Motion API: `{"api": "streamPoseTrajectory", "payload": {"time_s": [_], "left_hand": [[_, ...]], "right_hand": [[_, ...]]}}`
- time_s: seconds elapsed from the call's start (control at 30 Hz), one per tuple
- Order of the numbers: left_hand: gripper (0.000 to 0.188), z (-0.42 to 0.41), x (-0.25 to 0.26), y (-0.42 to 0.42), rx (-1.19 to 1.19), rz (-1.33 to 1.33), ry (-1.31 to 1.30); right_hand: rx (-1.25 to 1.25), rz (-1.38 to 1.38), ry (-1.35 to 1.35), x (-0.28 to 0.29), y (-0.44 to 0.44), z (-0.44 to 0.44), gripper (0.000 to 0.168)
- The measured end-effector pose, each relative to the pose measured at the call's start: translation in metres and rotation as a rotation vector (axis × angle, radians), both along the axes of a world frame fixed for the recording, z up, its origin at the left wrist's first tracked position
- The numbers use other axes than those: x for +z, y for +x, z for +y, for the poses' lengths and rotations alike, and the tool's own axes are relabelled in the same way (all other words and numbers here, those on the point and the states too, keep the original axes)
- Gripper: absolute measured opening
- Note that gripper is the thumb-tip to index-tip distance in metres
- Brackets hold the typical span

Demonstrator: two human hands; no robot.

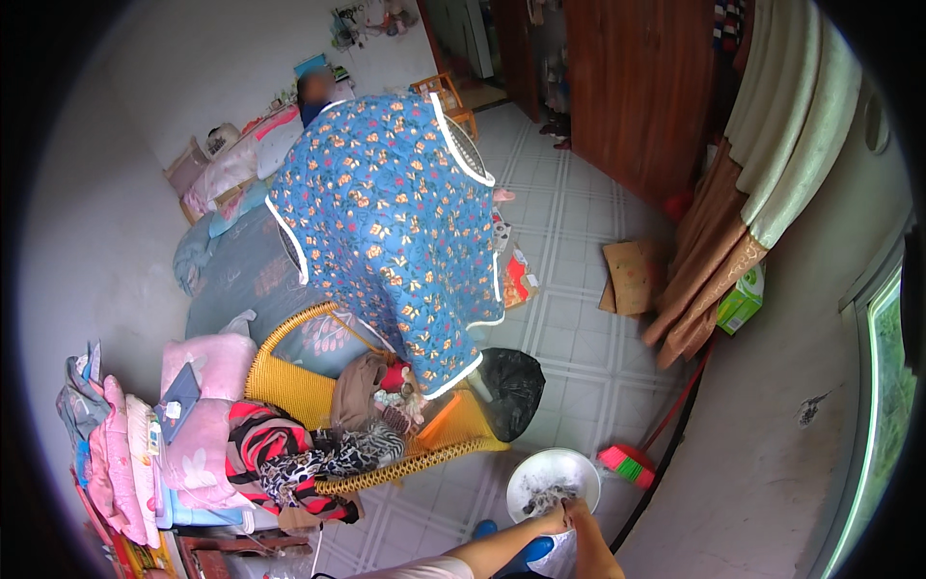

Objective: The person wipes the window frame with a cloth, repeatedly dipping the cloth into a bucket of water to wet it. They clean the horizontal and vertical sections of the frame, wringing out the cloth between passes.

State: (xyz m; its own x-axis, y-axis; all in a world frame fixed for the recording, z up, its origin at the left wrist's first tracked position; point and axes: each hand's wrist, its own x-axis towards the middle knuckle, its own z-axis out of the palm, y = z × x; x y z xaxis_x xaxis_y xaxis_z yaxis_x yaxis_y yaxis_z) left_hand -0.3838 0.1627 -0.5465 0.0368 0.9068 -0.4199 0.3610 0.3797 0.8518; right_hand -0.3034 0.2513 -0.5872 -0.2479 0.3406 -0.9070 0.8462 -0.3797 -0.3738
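Note:
A round metal basin (pixel 521 474) stands on the tiled floor at the lower right. Dark, wet-looking material (pixel 542 499), perhaps cloth, lies in it with greyish water or suds. My left hand (pixel 553 520) and my right hand (pixel 576 511) come together over the basin's near rim, beside this material. The fingers are too small and overlapped to tell whether they grip anything. Blue footwear (pixel 537 548) shows below my forearms.
A broom (pixel 628 465) leans right of the basin. Left stand a yellow woven chair (pixel 289 383) heaped with clothes and a black plastic bag (pixel 512 391). Beyond, a blue floral quilt (pixel 383 217) is spread out, with a person (pixel 315 90) behind it. Flattened cardboard (pixel 628 279) lies near the curtain.

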Motion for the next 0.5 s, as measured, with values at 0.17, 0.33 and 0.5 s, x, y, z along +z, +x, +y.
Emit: {"api": "streamPoseTrajectory", "payload": {"time_s": [0.17, 0.33, 0.5], "left_hand": [[0.032, 0.022, 0.085, -0.027, 0.021, -0.416, -0.734], [0.036, 0.011, 0.136, -0.026, 0.295, -0.938, -0.794], [0.047, 0.008, 0.182, -0.021, 0.451, -1.288, -0.856]], "right_hand": [[-0.848, 0.429, -0.383, -0.021, 0.035, -0.003, 0.054], [-0.938, 0.694, -0.571, 0.019, 0.054, -0.004, 0.069], [-1.059, 1.314, -0.669, 0.023, 0.072, -0.022, 0.076]]}}
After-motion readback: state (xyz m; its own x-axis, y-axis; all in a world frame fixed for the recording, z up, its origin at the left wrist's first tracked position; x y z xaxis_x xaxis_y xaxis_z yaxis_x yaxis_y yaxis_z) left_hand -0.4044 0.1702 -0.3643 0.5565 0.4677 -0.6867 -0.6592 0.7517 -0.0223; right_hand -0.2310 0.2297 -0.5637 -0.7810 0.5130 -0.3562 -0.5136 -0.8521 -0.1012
